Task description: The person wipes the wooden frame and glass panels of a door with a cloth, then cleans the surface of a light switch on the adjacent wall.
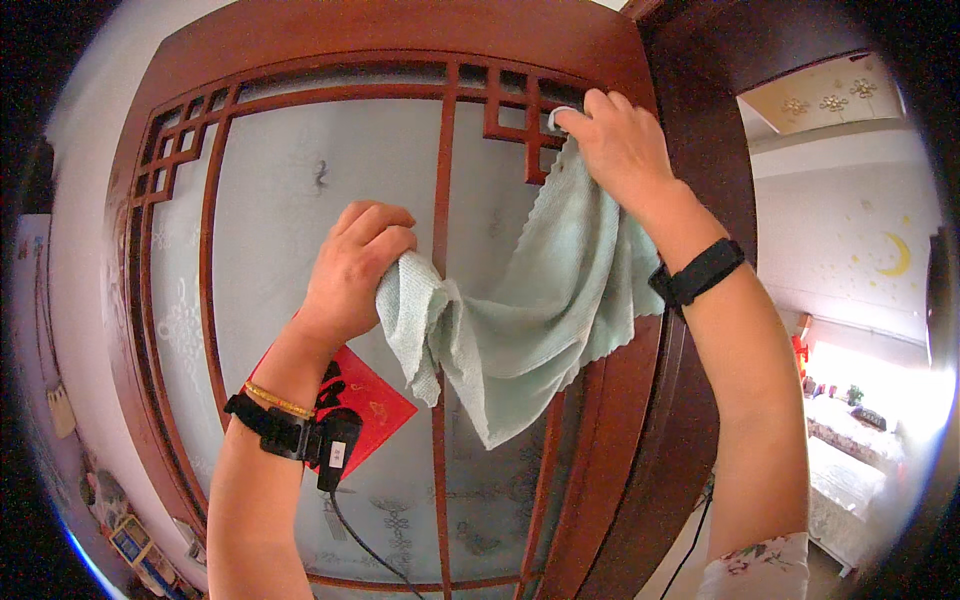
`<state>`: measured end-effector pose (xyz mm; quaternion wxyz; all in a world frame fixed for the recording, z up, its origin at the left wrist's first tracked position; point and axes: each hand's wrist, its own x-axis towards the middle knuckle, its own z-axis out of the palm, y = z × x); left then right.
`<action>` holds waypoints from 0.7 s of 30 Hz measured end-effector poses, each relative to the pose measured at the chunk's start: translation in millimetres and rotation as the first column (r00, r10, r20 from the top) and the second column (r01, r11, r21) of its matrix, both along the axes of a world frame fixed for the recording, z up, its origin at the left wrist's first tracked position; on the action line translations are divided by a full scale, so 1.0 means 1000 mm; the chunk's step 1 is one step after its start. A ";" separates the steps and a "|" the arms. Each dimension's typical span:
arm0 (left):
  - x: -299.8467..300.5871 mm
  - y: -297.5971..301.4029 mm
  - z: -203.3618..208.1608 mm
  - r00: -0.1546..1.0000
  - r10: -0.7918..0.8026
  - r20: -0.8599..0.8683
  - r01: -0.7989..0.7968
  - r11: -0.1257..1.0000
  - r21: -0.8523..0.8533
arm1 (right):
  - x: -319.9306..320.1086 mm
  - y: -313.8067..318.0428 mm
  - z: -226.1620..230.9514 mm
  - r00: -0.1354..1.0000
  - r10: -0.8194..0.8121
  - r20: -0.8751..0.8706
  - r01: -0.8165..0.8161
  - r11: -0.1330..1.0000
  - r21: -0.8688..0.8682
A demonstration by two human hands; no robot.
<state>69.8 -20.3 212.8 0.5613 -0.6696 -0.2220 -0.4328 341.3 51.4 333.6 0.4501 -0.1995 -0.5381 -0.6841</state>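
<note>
A pale green cleaning cloth (540,320) with scalloped edges hangs between my two hands, sagging in the middle. My left hand (358,262) is closed round one bunched end, in front of the frosted glass. Higher up, my right hand (622,135) grips the other end near the lattice corner, its fingertips close to the wood; contact there is hard to make out. Behind the cloth stands a reddish-brown wooden door (400,30) with frosted glass panels (320,180) and thin wooden bars.
A red diamond-shaped paper (385,410) with dark writing is on the glass behind my left wrist. The dark door frame (705,150) is to the right. Beyond it, a bright room holds a white-covered bed (845,475). A cable (355,535) hangs from my left wrist strap.
</note>
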 end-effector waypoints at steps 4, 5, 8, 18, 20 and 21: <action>0.001 -0.001 -0.003 1.000 0.007 0.007 -0.006 1.000 -0.010 | -0.019 -0.010 -0.012 0.977 0.130 -0.172 -0.185 0.914 -0.360; 0.001 -0.002 -0.003 1.000 0.004 0.007 -0.004 1.000 -0.014 | -0.021 -0.017 -0.013 0.968 0.133 -0.212 -0.214 0.877 -0.430; 0.002 -0.004 -0.003 1.000 0.014 0.010 -0.014 1.000 -0.013 | -0.025 -0.026 -0.016 0.935 0.152 -0.321 -0.317 0.768 -0.557; -0.003 0.000 -0.001 1.000 -0.002 -0.003 0.002 1.000 0.002 | -0.007 -0.010 0.003 0.488 0.642 -0.591 -0.803 0.065 -0.592; 0.002 -0.001 -0.001 1.000 0.006 -0.001 -0.006 1.000 0.001 | 0.015 0.001 0.017 0.640 0.585 -0.497 -0.766 0.534 -0.359; 0.003 -0.001 -0.001 1.000 0.006 0.003 -0.006 1.000 -0.002 | 0.019 0.013 0.023 0.682 0.580 -0.446 -0.705 0.684 -0.188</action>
